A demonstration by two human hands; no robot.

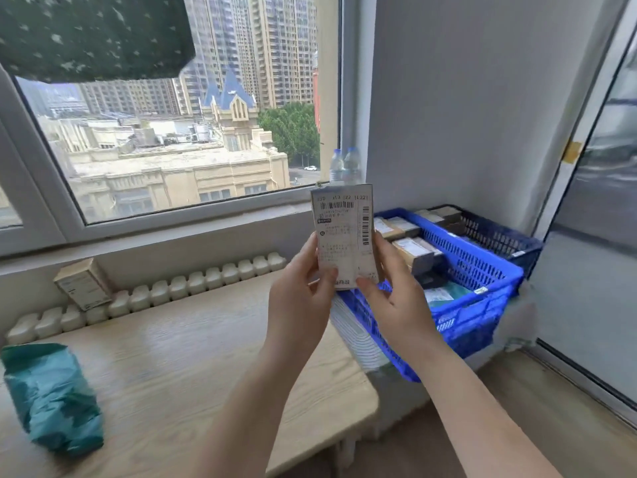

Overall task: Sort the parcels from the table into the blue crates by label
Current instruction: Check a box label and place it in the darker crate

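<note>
I hold a small white parcel [344,232] upright in front of me, its shipping label with barcodes facing the camera. My left hand [303,288] grips its lower left edge and my right hand [393,291] grips its lower right edge. Behind it to the right stands a bright blue crate [482,270] with several brown and teal parcels inside. A darker blue crate [499,236] sits behind that one, also holding boxes. On the wooden table [193,357] lie a teal bag parcel [51,398] at the left and a small beige box [82,284] leaning at the back.
A white radiator [144,294] runs along the table's back edge under the window sill. Two water bottles [344,165] stand on the sill. A grey wall and a glass door [593,236] close off the right side. Wooden floor lies below the crates.
</note>
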